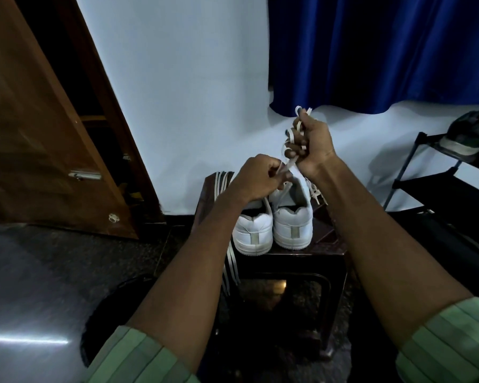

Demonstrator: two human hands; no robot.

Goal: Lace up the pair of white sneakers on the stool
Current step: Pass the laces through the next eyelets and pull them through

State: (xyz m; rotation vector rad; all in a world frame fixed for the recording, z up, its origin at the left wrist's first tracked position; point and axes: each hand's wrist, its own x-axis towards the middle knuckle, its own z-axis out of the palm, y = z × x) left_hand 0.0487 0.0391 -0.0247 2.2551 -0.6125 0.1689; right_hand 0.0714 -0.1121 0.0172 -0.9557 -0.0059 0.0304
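Head view, looking down over two bare forearms with green striped sleeves rolled back. Dark brown stool low in the middle, on a dark speckled floor. On its top, a pair of white sneakers side by side, heels toward the camera and touching each other: left sneaker and right sneaker. Left hand above the left sneaker, fingers curled and pinching a white shoelace just over the right sneaker's opening. Right hand raised higher, just beside the left one, fingers closed around the bunched loops of the same lace, an end sticking out above the fist. From the fist down to the left hand's pinch, then on toward the right sneaker's tongue. A second white lace draped over the stool's left edge, strands hanging down its side beside the left sneaker. More lace lying loose at the right sneaker's far side. Behind, a pale wall, a brown wooden door at the left, a blue curtain at the upper right. At the right edge, a black shoe rack with a dark shoe on its top shelf.
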